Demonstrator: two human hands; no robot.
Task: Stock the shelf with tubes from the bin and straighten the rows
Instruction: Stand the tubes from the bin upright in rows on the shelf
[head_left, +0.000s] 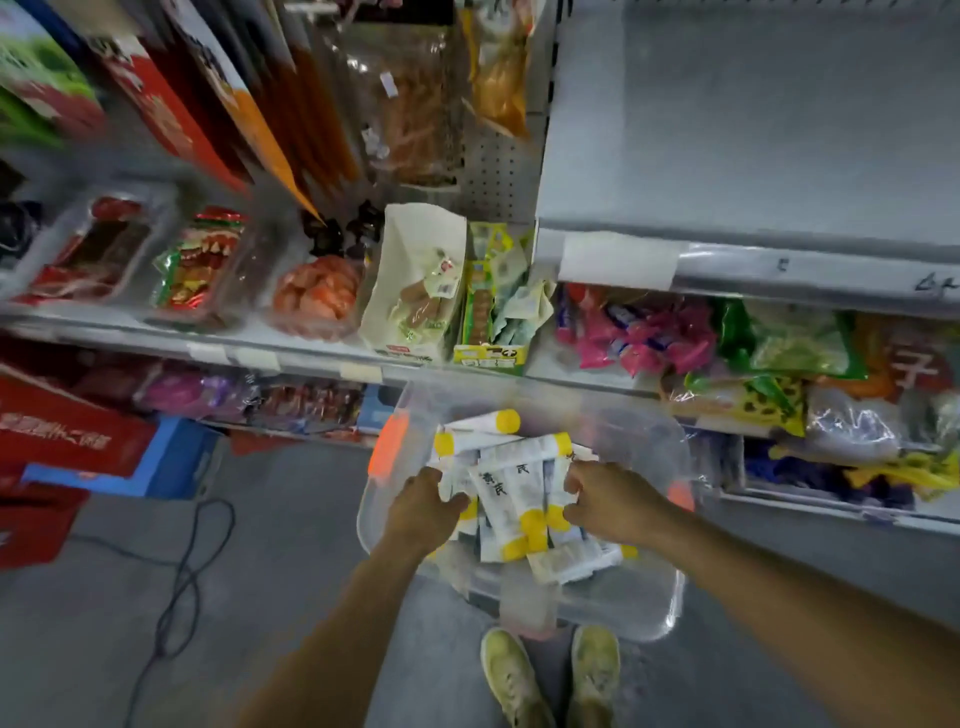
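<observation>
Pile of tubes (501, 486): white w/ yellow caps, black print, lying crisscross in clear bin (649, 613) on floor, in front of shelf (753, 130). Left hand (421, 512) fingers curled round tubes at pile's left. Right hand (608, 501) fingers pinch tubes at its right.

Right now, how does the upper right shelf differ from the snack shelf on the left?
The upper right shelf shows only bare grey board; the snack shelf is packed with trays and packets. The upper right shelf sits higher than the snack shelf. Both are grey, with label strips along the front edge.
</observation>
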